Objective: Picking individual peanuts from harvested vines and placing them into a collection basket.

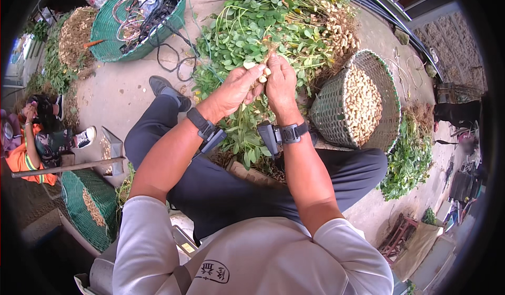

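Both hands are raised together in front of a big heap of leafy peanut plants [231, 40]. My right hand [281, 82] is closed around a peanut plant, whose brown roots [272, 46] stick up above the thumb. Beside it, my left hand [236, 88] has its fingers bent around pale peanuts [265, 74] at the base of that plant. Some of the pods show between the two hands. The plant's leaves [244, 137] seem to hang down below the hands, though its stem is mostly hidden by them.
A woven basket of peanuts [343, 121] leans by my right knee. Far left stands a green basket [105, 42] with cords and a bottle. Another green basket [73, 190] holds a few peanuts, near a metal dustpan [111, 150] and a seated person [39, 142]. More plants [407, 161] lie right.
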Tool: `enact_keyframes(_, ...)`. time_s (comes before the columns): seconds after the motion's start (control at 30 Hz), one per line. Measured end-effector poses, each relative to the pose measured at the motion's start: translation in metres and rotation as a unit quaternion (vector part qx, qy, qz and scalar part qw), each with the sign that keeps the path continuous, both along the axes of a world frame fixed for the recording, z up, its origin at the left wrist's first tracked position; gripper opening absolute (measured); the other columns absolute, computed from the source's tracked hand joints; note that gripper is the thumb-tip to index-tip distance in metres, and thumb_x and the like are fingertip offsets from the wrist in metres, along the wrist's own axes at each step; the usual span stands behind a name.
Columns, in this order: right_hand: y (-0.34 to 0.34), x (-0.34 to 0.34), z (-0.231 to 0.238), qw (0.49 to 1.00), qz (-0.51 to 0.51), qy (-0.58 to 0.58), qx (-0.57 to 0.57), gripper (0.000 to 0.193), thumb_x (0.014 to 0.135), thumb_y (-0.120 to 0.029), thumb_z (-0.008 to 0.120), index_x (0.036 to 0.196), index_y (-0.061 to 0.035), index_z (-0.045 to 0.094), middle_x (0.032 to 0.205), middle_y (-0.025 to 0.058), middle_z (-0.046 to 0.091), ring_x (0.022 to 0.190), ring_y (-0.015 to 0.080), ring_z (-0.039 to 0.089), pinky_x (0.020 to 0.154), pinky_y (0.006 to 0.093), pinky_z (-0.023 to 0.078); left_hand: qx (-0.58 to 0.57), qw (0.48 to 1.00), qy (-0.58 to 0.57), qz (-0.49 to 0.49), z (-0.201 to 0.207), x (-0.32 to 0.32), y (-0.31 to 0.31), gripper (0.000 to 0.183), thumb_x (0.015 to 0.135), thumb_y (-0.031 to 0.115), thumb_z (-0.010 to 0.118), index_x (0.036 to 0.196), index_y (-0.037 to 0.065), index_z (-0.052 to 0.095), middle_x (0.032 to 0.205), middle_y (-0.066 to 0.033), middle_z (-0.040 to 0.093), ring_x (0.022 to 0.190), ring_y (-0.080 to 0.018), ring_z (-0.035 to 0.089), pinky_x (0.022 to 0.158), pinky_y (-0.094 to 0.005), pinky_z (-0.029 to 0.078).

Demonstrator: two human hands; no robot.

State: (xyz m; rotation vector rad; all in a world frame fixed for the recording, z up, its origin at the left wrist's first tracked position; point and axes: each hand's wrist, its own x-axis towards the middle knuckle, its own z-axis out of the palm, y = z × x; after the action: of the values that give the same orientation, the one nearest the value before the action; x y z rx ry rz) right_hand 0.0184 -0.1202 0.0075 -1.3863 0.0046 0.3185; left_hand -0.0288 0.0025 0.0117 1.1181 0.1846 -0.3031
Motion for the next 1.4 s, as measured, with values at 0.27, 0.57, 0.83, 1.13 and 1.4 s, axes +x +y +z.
enact_keyframes(0.27, -0.031, 0.016, -0.005, 0.861, -0.003, -0.303, -0.407, 0.028, 0.092, -0.022, 0.060, 0.076, 0.0009, 0.055, 0.065, 0.0152, 0.053, 0.061, 0.0239, 0.060, 0.061, 0.0452, 0.046, 0.212, 0.964, -0.138, 0.080, -0.001, 0.006, 0.008, 0.022, 0.100, 0.027, 0.055, 0.096, 0.007, 0.063, 0.070, 0.0095, 0.047, 0.055, -0.0002, 0.034, 0.050, -0.0204, 0.028)
enact_keyframes(0.57, -0.037, -0.007, 0.009, 0.957, 0.128, 0.168, 0.199, 0.026, 0.098, -0.034, 0.059, 0.093, -0.0092, 0.059, 0.076, 0.0002, 0.059, 0.052, 0.0048, 0.052, 0.037, 0.0156, 0.039, 0.116, 0.991, -0.034, -0.055, 0.004, -0.003, 0.005, 0.035, 0.102, 0.040, 0.050, 0.103, 0.008, 0.064, 0.068, 0.0077, 0.050, 0.053, 0.0004, 0.041, 0.043, -0.0164, 0.030)
enact_keyframes(0.83, -0.046, -0.004, 0.009, 0.971, 0.189, 0.113, 0.092, 0.016, 0.092, -0.021, 0.069, 0.089, -0.0089, 0.058, 0.066, -0.0021, 0.056, 0.045, 0.0019, 0.042, 0.036, 0.0168, 0.031, 0.191, 0.978, -0.086, -0.021, -0.025, 0.001, 0.008, 0.028, 0.101, 0.032, 0.055, 0.106, 0.007, 0.065, 0.071, 0.0080, 0.051, 0.061, -0.0007, 0.042, 0.052, -0.0191, 0.033)
enact_keyframes(1.13, -0.052, -0.018, -0.003, 0.984, 0.163, 0.075, -0.006, 0.018, 0.093, -0.021, 0.069, 0.093, -0.0077, 0.057, 0.057, -0.0051, 0.049, 0.039, 0.0036, 0.037, 0.035, 0.0215, 0.028, 0.093, 0.995, -0.034, -0.013, -0.013, 0.003, 0.012, 0.026, 0.099, 0.033, 0.058, 0.103, 0.008, 0.063, 0.067, 0.0091, 0.049, 0.054, 0.0013, 0.039, 0.046, -0.0177, 0.029)
enact_keyframes(1.4, -0.044, -0.021, 0.009, 0.988, 0.139, 0.061, 0.024, 0.017, 0.095, -0.022, 0.065, 0.098, -0.0068, 0.059, 0.059, -0.0056, 0.050, 0.040, 0.0022, 0.036, 0.035, 0.0202, 0.027, 0.129, 0.990, -0.032, -0.054, -0.006, 0.002, 0.007, 0.037, 0.102, 0.041, 0.050, 0.103, 0.006, 0.065, 0.069, 0.0059, 0.050, 0.057, -0.0023, 0.041, 0.048, -0.0200, 0.030)
